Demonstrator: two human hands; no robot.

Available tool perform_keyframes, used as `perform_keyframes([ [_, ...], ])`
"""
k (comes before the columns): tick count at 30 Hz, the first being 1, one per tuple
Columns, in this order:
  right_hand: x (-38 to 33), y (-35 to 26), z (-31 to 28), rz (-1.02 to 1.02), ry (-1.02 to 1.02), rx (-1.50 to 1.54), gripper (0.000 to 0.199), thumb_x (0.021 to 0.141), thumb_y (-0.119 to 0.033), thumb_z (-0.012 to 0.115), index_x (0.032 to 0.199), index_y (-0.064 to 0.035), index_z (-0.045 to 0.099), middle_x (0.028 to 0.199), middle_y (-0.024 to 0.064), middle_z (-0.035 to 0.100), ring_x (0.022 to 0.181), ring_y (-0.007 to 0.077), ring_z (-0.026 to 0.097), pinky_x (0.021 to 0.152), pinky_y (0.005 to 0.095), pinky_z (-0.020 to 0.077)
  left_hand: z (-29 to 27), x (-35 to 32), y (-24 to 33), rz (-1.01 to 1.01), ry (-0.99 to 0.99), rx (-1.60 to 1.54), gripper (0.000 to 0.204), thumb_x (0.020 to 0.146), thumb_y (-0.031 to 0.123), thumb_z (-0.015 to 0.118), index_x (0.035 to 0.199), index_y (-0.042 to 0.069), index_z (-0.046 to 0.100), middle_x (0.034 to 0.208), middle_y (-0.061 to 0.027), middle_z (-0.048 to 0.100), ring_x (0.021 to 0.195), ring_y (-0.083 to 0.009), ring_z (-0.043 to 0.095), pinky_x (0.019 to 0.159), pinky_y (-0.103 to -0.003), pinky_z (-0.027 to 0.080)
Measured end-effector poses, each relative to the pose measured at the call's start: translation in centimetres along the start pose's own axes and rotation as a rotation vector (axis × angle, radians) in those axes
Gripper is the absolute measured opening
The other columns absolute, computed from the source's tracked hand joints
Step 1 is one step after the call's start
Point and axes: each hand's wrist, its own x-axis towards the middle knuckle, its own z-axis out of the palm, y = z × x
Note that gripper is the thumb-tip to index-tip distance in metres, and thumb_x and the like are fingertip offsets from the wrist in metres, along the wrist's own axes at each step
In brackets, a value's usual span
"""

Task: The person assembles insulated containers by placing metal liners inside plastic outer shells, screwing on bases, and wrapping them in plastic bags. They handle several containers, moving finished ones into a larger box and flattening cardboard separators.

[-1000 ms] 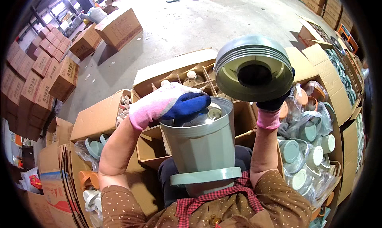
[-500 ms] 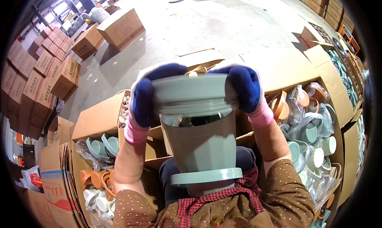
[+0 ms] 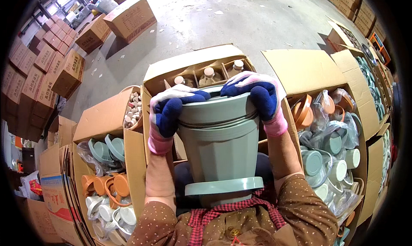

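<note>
My left hand point(image 3: 169, 113) and my right hand point(image 3: 259, 93), in blue-palmed gloves with pink cuffs, grip opposite sides of a grey-green plastic collar point(image 3: 218, 111). Thumbs lie on its outside and fingers curl over its upper rim. The collar sits on top of a faceted grey-green container body point(image 3: 223, 153) of the same colour, held upright before my lap. Below, the body ends in a wide flared base point(image 3: 224, 186). Just beyond my hands, bottles with pale caps point(image 3: 209, 73) stand in a divided carton point(image 3: 193, 59). What lies inside the collar is mostly hidden.
On the left an open carton point(image 3: 101, 123) holds green, orange and white handled lids point(image 3: 121, 185). Another carton point(image 3: 307, 74) on the right has bagged lids and cups point(image 3: 311, 162). Pale caps point(image 3: 134, 108) fill a container at left. Stacked boxes point(image 3: 38, 81) stand farther left.
The collar has come down from above the body onto its top, closing the gap. Both hands have lowered with it, and the capped bottles behind now show more.
</note>
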Motion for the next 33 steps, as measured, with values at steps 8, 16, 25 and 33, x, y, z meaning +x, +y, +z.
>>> perform_keyframes([
  [8,-2.8,-0.4,0.2,-0.057,0.077,0.12,0.016,0.085,-0.008,0.058,0.085,0.0042,0.068,0.09,0.0155,0.069,0.088,0.0242,0.066,0.084,0.034,0.0511,1.5,-0.5,3.2,0.006,-0.069,0.077,0.055,0.1,0.042,0.044,0.092,-0.006,0.07,0.093,-0.0213,0.069,0.089,-0.0316,0.066,0.083,-0.04,0.051],
  [16,-1.8,-3.4,1.1,-0.057,0.011,-0.108,0.025,0.095,-0.018,0.057,0.1,0.0023,0.07,0.098,0.0138,0.069,0.1,0.0244,0.064,0.093,0.0353,0.0473,0.6,-0.8,4.3,-0.058,-0.028,0.026,0.054,0.101,0.037,0.04,0.095,-0.008,0.069,0.096,-0.0199,0.069,0.092,-0.0286,0.066,0.086,-0.038,0.05],
  [25,-1.3,-3.0,0.4,-0.064,0.006,-0.077,0.036,0.098,-0.028,0.051,0.101,0.0024,0.07,0.103,0.0139,0.07,0.109,0.0286,0.061,0.099,0.0393,0.0436,1.5,-0.3,6.1,0.009,0.043,0.241,0.052,0.101,0.037,0.042,0.101,-0.008,0.068,0.1,-0.0177,0.07,0.099,-0.0283,0.065,0.092,-0.038,0.047],
  [33,-3.1,-3.4,2.0,0.096,0.088,-0.217,0.026,0.095,-0.019,0.057,0.101,0.0017,0.07,0.096,0.0106,0.071,0.092,0.0223,0.067,0.085,0.0323,0.0508,2.0,-1.3,6.8,-0.222,-0.005,0.134,0.025,0.095,0.015,0.061,0.107,-0.006,0.068,0.098,-0.0107,0.07,0.093,-0.0165,0.065,0.082,-0.028,0.05],
])
